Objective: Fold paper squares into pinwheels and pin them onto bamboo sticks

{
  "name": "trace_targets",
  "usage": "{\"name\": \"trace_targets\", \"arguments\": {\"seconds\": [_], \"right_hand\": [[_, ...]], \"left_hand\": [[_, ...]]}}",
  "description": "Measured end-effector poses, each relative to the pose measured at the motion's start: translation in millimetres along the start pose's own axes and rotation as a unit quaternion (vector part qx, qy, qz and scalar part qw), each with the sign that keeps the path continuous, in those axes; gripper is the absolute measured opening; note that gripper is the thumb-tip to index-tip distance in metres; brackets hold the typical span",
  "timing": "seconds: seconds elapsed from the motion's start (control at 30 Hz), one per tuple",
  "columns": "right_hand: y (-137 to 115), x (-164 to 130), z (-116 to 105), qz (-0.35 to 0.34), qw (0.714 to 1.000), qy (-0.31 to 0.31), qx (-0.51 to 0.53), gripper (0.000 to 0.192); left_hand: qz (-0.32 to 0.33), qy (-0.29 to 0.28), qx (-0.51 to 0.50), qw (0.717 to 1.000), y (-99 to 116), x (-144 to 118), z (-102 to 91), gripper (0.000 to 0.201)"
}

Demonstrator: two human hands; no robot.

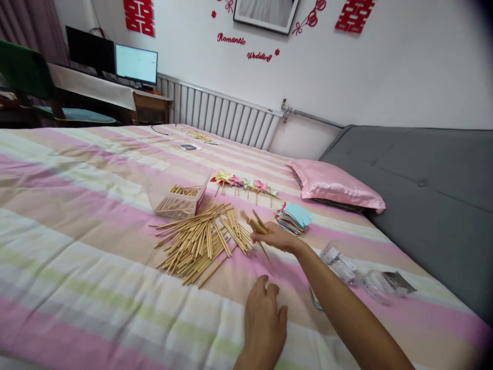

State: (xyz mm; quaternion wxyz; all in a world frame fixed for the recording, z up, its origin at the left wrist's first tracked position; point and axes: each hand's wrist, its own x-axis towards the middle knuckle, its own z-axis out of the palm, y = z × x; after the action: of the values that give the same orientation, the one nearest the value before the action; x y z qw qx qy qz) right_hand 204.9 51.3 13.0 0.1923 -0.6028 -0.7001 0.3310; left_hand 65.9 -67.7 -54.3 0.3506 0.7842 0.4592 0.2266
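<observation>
My right hand (278,236) is closed around a few thin wooden sticks (257,224), just right of a loose heap of sticks (200,241) on the striped quilt. My left hand (265,316) lies low on the quilt, in front of the heap, with fingers apart and nothing in them. Behind the heap stands a clear plastic box (175,206) with more sticks in it. Paper pinwheels (248,185) on sticks lie in a row beyond it. Beside my right hand is a stack of coloured paper pieces (293,218), light blue on top.
Clear plastic packets (341,264) and a round clear item (377,287) lie right of my right forearm. A pink pillow (339,182) rests by the grey headboard (427,200). A radiator (223,113) and a desk with monitors (136,64) stand beyond the bed.
</observation>
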Motion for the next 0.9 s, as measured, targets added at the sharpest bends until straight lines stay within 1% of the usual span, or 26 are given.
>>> {"name": "trace_targets", "arguments": {"seconds": [0.07,0.17,0.27,0.4,0.57,0.7,0.83,0.9], "right_hand": [[-1,18,-6,0.047,0.998,0.041,0.014,0.032],[-1,52,-3,0.134,0.987,0.093,0.01,0.027],[-2,87,6,0.208,0.971,0.114,-0.008,0.027],[-4,120,21,0.27,0.954,0.127,-0.036,0.028],[-5,135,36,0.301,0.938,0.16,-0.069,0.03],[-7,139,42,0.31,0.933,0.162,-0.079,0.03],[-8,139,42,0.297,0.937,0.164,-0.085,0.029],[-9,137,40,0.271,0.941,0.181,-0.089,0.029]], "left_hand": [[0.002,0.004,-0.002,1.0,0,0,-0.5,0.033],[0.003,0.005,-0.005,1.0,-1,0,-0.4,0.032],[0.003,0.004,0.0,1.0,-2,0,0.8,0.032],[0.014,0.013,-0.004,1.0,-3,-1,1.8,0.034],[0.018,0.016,-0.018,1.0,-3,0,2.1,0.04],[0.022,0.018,-0.023,0.999,-3,3,3.6,0.04],[0.02,0.015,-0.023,0.999,-3,2,3.2,0.04],[0.016,0.014,-0.02,1.0,-3,1,2.6,0.041]]}}
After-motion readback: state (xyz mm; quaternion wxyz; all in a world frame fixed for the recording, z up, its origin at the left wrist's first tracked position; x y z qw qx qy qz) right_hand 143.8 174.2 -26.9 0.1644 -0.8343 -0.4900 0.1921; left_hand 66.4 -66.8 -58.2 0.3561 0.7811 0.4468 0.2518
